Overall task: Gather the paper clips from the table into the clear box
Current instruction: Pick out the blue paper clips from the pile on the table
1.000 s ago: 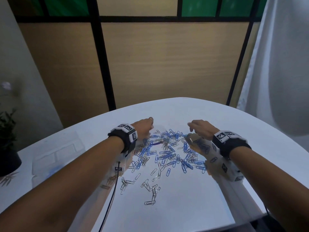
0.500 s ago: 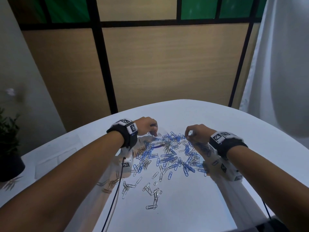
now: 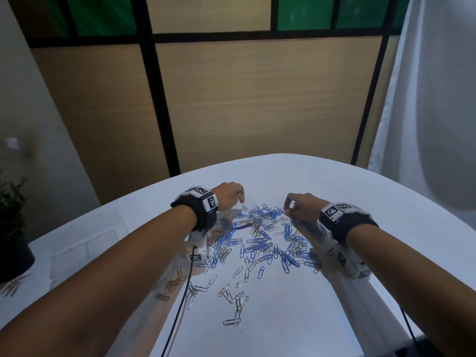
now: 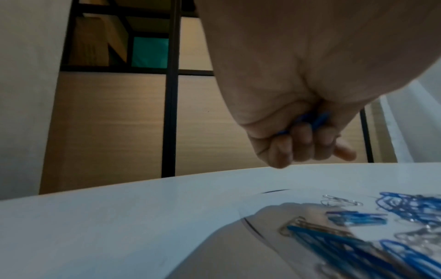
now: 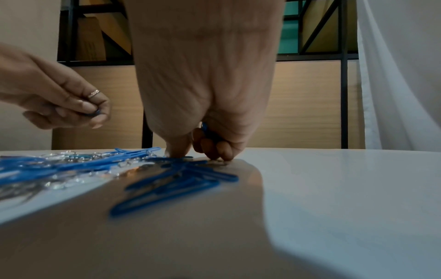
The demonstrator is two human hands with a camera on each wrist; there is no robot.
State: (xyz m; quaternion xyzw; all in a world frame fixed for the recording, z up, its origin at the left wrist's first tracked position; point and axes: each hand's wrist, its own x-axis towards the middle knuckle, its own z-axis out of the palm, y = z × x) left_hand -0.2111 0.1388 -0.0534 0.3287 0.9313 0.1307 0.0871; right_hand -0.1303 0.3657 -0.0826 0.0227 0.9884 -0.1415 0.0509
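Observation:
Several blue and silver paper clips [image 3: 260,240] lie scattered mid-table between my hands. My left hand [image 3: 233,195] hovers at the pile's far left edge. In the left wrist view its fingers [image 4: 303,136] are curled round a few blue clips [image 4: 310,119]. My right hand [image 3: 296,204] is at the far right edge of the pile. Its curled fingertips [image 5: 214,149] touch the table and hold blue clips [image 5: 206,130] against the palm. The clear box [image 3: 87,243] sits faintly visible on the table's left side, apart from both hands.
The white table [image 3: 334,181] has a rounded far edge in front of a wood-panelled partition. A dark potted plant [image 3: 13,240] stands at the far left. A black cable [image 3: 180,305] hangs from my left wrist across the near clips. A white curtain hangs on the right.
Both hands have gone from reaching fingers at the pile's far edge to curled fists holding blue clips. The left hand has risen slightly off the table.

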